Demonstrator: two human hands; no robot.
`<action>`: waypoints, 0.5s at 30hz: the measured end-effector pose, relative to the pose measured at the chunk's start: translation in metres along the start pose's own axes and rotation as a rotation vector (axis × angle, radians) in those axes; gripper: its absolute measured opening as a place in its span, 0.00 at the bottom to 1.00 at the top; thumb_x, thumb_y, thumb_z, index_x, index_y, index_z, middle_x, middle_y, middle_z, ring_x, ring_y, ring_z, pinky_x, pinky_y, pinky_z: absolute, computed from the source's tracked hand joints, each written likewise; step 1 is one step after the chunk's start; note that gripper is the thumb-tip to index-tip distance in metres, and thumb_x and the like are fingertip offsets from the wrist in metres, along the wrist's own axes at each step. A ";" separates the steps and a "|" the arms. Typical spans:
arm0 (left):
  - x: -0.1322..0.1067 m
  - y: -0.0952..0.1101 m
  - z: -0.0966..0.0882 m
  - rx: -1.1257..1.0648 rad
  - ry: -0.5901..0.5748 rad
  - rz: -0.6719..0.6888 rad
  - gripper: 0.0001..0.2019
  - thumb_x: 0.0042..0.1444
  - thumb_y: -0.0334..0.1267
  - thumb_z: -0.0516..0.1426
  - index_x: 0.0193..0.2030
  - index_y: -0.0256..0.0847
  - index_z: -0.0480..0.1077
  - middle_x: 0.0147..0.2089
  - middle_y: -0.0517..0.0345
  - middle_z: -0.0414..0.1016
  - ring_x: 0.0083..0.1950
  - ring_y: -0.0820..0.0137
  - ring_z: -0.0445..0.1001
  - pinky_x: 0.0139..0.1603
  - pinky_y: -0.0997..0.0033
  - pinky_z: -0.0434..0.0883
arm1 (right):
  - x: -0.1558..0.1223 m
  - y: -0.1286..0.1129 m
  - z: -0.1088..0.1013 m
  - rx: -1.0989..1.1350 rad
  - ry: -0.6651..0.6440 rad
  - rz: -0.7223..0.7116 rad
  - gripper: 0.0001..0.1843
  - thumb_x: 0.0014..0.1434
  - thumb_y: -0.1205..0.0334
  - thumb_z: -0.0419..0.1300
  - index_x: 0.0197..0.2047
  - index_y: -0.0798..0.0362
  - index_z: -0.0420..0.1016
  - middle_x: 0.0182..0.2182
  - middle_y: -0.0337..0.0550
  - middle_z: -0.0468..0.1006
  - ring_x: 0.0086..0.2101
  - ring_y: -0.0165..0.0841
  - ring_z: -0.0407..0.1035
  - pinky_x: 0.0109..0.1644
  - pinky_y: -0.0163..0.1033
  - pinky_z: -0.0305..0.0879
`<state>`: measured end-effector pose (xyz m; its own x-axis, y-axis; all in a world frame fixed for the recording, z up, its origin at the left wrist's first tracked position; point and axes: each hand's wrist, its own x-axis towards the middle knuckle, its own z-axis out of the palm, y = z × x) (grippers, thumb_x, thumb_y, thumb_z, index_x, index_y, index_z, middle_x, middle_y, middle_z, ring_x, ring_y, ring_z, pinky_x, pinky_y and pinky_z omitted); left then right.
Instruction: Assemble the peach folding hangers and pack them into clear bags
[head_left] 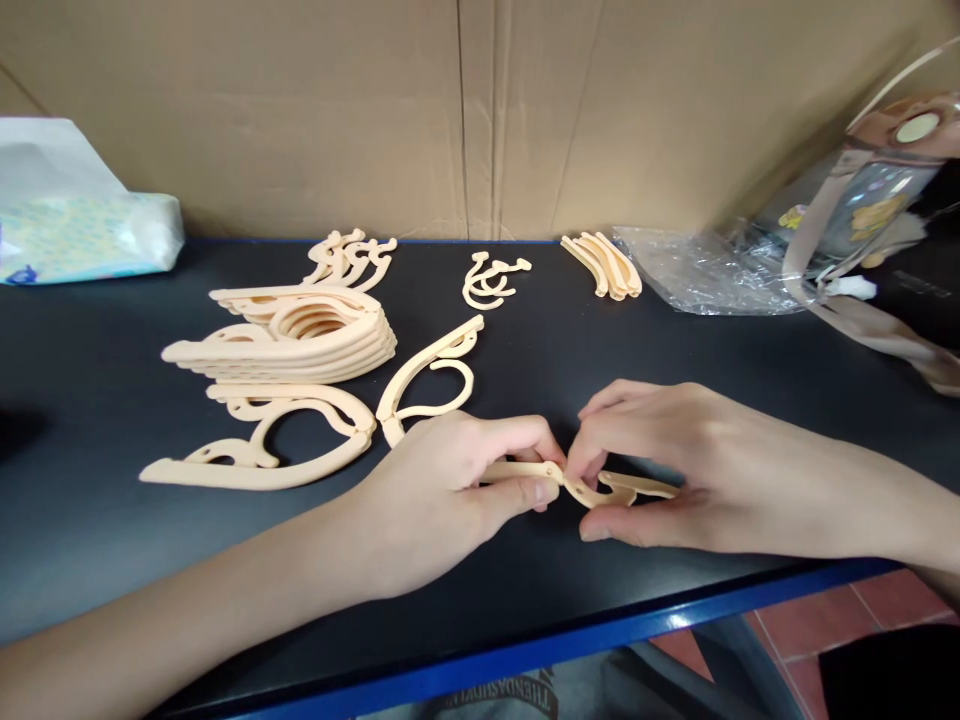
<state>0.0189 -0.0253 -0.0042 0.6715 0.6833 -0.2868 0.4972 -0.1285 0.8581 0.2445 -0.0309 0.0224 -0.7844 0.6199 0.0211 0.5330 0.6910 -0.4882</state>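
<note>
My left hand (442, 490) pinches a beige plastic hanger arm (517, 470) between thumb and fingers, low over the front of the table. My right hand (675, 465) grips a curved hanger piece (589, 494) that meets the arm's end between my hands. Part of what the right fingers hold is hidden by the palm. Just behind my left hand lies a folding hanger (405, 385) with its hook curled inward, partly covered by that hand. Another folded hanger (300, 475) rests to its left, in front of a neat stack of folded hangers (337, 355).
Along the back are a pile of small hanger pieces (349, 260), loose hooks (487, 285) and several curved arms (604, 265). A clear plastic bag (697, 275) and a strapped bottle (870, 200) stand right; a tissue pack (82, 230) sits left. Cardboard (300, 110) walls the back.
</note>
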 end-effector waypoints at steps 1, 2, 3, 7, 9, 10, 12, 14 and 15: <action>0.000 0.000 0.000 0.001 -0.001 0.000 0.06 0.64 0.41 0.54 0.39 0.48 0.72 0.28 0.71 0.69 0.29 0.76 0.64 0.29 0.76 0.59 | 0.000 0.000 -0.001 0.059 -0.032 0.033 0.06 0.62 0.58 0.64 0.37 0.50 0.72 0.30 0.35 0.76 0.34 0.29 0.71 0.34 0.33 0.63; 0.000 0.001 0.000 0.000 -0.005 0.000 0.06 0.63 0.41 0.54 0.38 0.47 0.72 0.28 0.71 0.69 0.29 0.76 0.64 0.30 0.76 0.59 | -0.001 0.000 -0.001 0.097 -0.054 0.048 0.07 0.62 0.58 0.64 0.36 0.50 0.71 0.30 0.34 0.76 0.34 0.28 0.71 0.33 0.32 0.62; 0.000 0.001 0.000 0.000 -0.010 -0.001 0.06 0.63 0.41 0.54 0.38 0.47 0.72 0.28 0.71 0.70 0.30 0.76 0.64 0.30 0.76 0.59 | -0.001 0.000 -0.001 0.115 -0.069 0.044 0.07 0.63 0.59 0.63 0.35 0.50 0.70 0.30 0.34 0.75 0.34 0.28 0.70 0.33 0.32 0.61; -0.001 0.001 -0.001 0.003 -0.043 -0.006 0.06 0.64 0.41 0.54 0.38 0.46 0.71 0.28 0.70 0.72 0.29 0.76 0.65 0.29 0.75 0.59 | -0.002 0.002 0.001 0.108 -0.124 -0.059 0.06 0.65 0.63 0.61 0.35 0.51 0.70 0.31 0.36 0.74 0.37 0.30 0.68 0.38 0.34 0.60; -0.001 0.001 -0.001 0.037 -0.040 0.008 0.05 0.64 0.41 0.55 0.38 0.47 0.71 0.27 0.71 0.72 0.28 0.76 0.66 0.29 0.76 0.60 | -0.001 0.003 0.001 0.097 -0.135 -0.117 0.06 0.65 0.64 0.61 0.35 0.52 0.69 0.31 0.36 0.75 0.37 0.30 0.68 0.41 0.36 0.61; -0.002 0.001 -0.001 0.073 -0.033 0.025 0.05 0.64 0.40 0.55 0.39 0.47 0.71 0.27 0.72 0.72 0.28 0.76 0.67 0.29 0.76 0.60 | -0.001 0.003 0.000 0.085 -0.139 -0.141 0.06 0.65 0.64 0.61 0.35 0.52 0.69 0.31 0.36 0.74 0.36 0.29 0.67 0.43 0.36 0.61; -0.002 0.000 0.000 0.174 -0.009 0.087 0.04 0.65 0.40 0.54 0.41 0.48 0.70 0.28 0.72 0.73 0.28 0.76 0.68 0.29 0.76 0.60 | 0.000 0.004 -0.001 0.031 -0.149 -0.173 0.06 0.66 0.65 0.60 0.35 0.53 0.69 0.30 0.36 0.74 0.34 0.29 0.67 0.45 0.38 0.61; -0.003 -0.002 0.002 0.283 0.042 0.183 0.04 0.66 0.40 0.54 0.43 0.47 0.70 0.30 0.70 0.74 0.29 0.76 0.70 0.29 0.75 0.61 | 0.000 0.005 -0.004 -0.030 -0.143 -0.172 0.04 0.66 0.65 0.59 0.37 0.53 0.71 0.30 0.37 0.74 0.34 0.31 0.68 0.45 0.40 0.61; -0.003 -0.003 0.003 0.338 0.081 0.240 0.05 0.67 0.41 0.53 0.43 0.47 0.70 0.32 0.69 0.75 0.31 0.75 0.71 0.31 0.74 0.62 | -0.001 0.006 -0.005 -0.041 -0.120 -0.163 0.03 0.66 0.64 0.59 0.39 0.53 0.72 0.31 0.37 0.75 0.35 0.32 0.69 0.46 0.40 0.62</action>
<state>0.0167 -0.0295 -0.0073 0.7511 0.6583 -0.0499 0.4936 -0.5099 0.7045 0.2501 -0.0258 0.0236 -0.8921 0.4518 -0.0082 0.4065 0.7945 -0.4512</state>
